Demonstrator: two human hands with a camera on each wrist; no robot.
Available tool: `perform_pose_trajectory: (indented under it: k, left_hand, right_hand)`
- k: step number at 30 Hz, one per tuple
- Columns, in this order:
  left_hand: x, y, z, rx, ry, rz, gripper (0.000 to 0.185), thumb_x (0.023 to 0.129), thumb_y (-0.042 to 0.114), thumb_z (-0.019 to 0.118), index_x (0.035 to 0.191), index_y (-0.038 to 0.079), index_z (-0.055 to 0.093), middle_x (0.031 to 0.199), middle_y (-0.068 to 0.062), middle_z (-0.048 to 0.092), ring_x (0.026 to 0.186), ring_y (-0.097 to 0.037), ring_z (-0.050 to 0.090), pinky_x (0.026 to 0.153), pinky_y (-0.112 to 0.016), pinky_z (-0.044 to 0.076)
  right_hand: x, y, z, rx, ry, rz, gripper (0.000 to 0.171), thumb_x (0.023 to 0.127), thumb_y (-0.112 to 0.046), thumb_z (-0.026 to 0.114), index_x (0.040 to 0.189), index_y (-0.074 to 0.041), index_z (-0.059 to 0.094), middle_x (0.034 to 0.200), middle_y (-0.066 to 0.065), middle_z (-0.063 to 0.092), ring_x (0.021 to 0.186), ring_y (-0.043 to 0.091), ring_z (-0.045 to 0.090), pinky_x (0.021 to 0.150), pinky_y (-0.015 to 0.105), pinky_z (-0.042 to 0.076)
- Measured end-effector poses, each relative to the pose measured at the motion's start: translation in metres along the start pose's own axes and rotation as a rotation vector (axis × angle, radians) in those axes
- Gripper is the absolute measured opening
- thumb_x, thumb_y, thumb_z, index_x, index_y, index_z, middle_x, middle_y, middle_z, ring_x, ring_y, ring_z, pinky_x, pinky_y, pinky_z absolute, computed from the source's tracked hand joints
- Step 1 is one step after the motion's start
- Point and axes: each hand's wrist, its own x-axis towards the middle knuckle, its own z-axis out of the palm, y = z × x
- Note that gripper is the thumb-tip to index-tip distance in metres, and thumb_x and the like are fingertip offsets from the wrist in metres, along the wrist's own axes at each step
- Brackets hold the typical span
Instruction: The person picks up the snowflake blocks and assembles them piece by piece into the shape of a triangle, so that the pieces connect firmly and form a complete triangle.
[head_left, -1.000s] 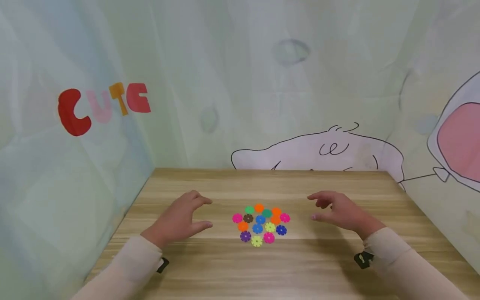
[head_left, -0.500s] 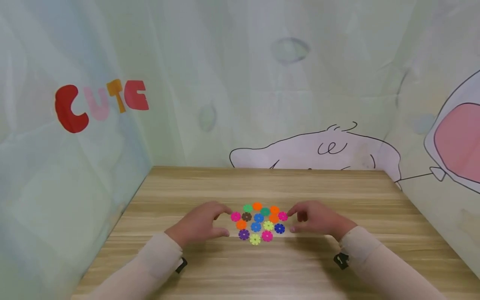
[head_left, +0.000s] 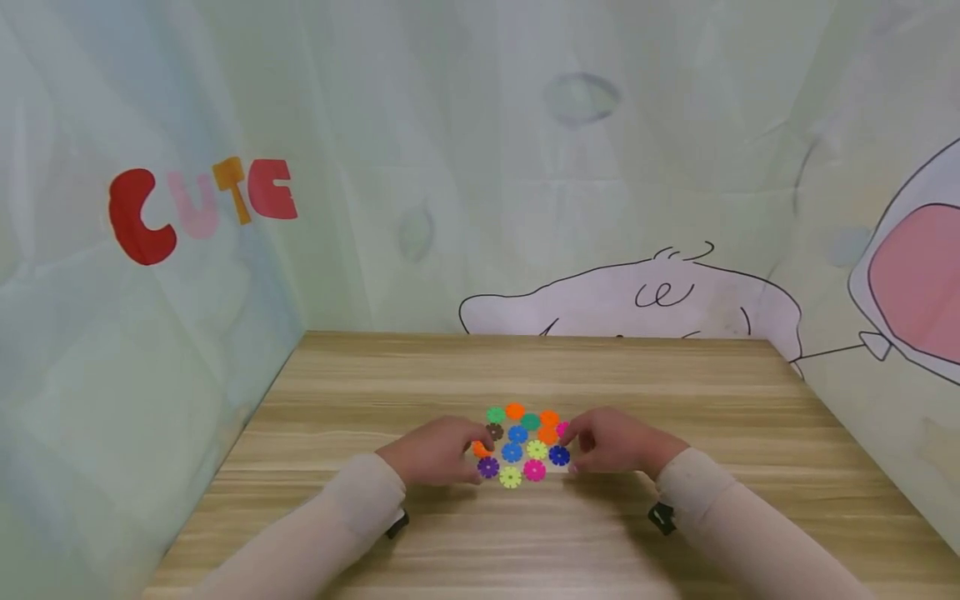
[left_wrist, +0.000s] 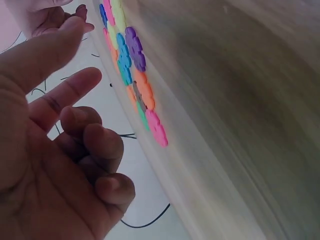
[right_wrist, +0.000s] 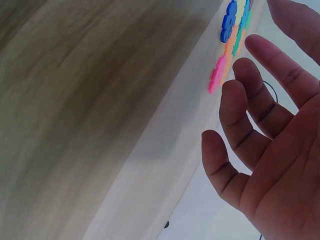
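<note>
1. Head view: my left hand [head_left: 437,450] and my right hand [head_left: 611,440] sit on the wooden bench [head_left: 375,383], one at each side of a flat cluster of coloured snowflake discs [head_left: 522,446]. The hands are apart, with the cluster between them. My left fingers overlap the cluster's left edge by the orange disc [head_left: 480,450] and the purple disc [head_left: 488,467]; my right fingers meet the right edge near the dark blue disc [head_left: 558,455]. From here I cannot tell whether either hand has pinched a disc. Printed cloth walls with the red letters "CUTE" [head_left: 201,207] stand around the bench.

2. Left wrist view: my left hand [left_wrist: 60,150] shows its palm, the longer fingers stretched toward the discs and the shorter ones curled in loosely. Nothing lies in it. The pink disc [left_wrist: 157,129] at the near end of the row is close, not gripped.

3. Right wrist view: my right hand [right_wrist: 270,145] is spread, fingers relaxed and holding nothing, just beside the pink disc [right_wrist: 218,76] at its end of the row.

4. As I judge it, the work has barely begun: every disc lies loose and flat on the bench, none joined or lifted, so picking up and fitting all remain.
</note>
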Motion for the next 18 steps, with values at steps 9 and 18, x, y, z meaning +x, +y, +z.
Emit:
perform_pose_trajectory:
  k: [9,18]
  left_hand:
    - [0.016,0.005,0.005,0.089,-0.045,0.034,0.025,0.09,0.014,0.081,0.112,0.023,0.075,0.137,0.001,0.069,0.124,-0.025,0.065,0.109,-0.046,0.053]
    - [0.024,0.007,0.01,0.156,-0.05,0.014,0.023,0.09,0.008,0.079,0.106,0.023,0.074,0.123,0.004,0.072,0.106,-0.017,0.065,0.103,-0.043,0.056]
  right_hand:
    - [0.007,-0.011,0.002,-0.057,-0.008,-0.013,0.025,0.084,-0.019,0.09,0.106,-0.022,0.079,0.082,-0.003,0.063,0.08,0.018,0.057,0.073,0.035,0.049]
    - [0.011,-0.017,0.004,-0.08,-0.019,0.026,0.024,0.084,-0.013,0.089,0.102,-0.023,0.078,0.082,-0.003,0.063,0.079,0.018,0.057,0.074,0.036,0.05]
